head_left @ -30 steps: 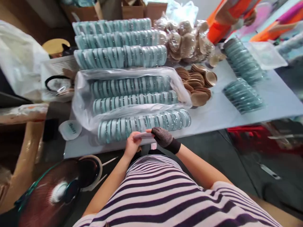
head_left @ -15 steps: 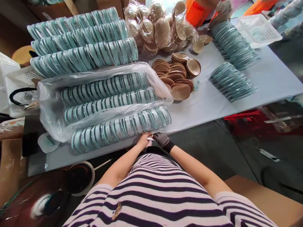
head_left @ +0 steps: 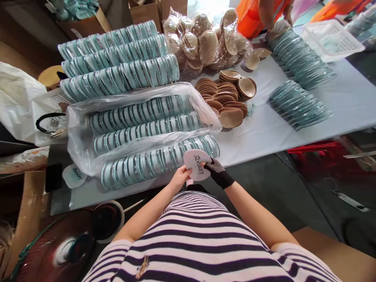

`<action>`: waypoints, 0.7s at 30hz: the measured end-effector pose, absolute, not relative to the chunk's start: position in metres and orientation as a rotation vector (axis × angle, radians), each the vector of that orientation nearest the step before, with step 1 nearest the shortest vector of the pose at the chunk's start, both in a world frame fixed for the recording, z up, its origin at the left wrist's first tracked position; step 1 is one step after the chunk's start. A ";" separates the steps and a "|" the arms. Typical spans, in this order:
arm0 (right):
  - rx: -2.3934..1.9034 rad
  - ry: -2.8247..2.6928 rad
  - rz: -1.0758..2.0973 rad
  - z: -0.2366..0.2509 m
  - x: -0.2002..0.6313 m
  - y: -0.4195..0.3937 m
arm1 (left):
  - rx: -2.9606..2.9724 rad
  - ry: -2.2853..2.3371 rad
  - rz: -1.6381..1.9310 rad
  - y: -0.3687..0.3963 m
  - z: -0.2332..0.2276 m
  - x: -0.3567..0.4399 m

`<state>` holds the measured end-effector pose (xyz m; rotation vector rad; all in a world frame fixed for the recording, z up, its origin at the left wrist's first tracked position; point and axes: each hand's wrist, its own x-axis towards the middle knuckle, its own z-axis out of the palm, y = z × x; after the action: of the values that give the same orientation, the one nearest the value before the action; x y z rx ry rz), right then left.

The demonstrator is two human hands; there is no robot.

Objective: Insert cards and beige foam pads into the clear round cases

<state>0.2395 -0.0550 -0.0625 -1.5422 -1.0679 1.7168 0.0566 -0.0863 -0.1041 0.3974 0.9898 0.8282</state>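
Both my hands hold one round white case (head_left: 196,164) with "Beauty" printed on it, tilted up toward me at the table's near edge. My left hand (head_left: 179,178), bare, pinches its left rim. My right hand (head_left: 216,170), in a black mesh glove, grips its right rim. Just beyond the case lies a long row of teal-rimmed round cases (head_left: 158,160). Behind that row, two more rows sit inside an open clear plastic bag (head_left: 79,137).
Three more teal rows (head_left: 117,58) lie at the back left. Tan sponge pads are stacked mid-table (head_left: 229,102) and bagged behind (head_left: 205,39). Two teal stacks (head_left: 299,103) lie right, beside a white basket (head_left: 331,39). A person in orange (head_left: 258,11) stands opposite. A loose white case (head_left: 74,175) lies left.
The white case, held flat and edge-on earlier, is now tilted up so its printed face shows. The view has shifted slightly.
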 end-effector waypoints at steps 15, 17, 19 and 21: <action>-1.337 -1.164 1.804 0.012 0.199 -0.063 | 0.722 0.843 0.658 -0.072 -0.018 -0.041; -1.219 -1.174 1.882 0.017 0.200 -0.071 | 0.693 0.728 0.612 -0.075 -0.017 -0.043; -1.368 -1.187 1.756 0.020 0.200 -0.074 | 0.781 0.842 0.657 -0.075 -0.017 -0.044; -1.562 -1.185 1.610 0.022 0.200 -0.075 | 0.899 0.994 0.689 -0.071 -0.018 -0.045</action>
<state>0.2000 -0.0748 0.0216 -1.5621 -1.1851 1.6098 -0.0447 -0.0713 -0.0183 0.8991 0.9939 0.6889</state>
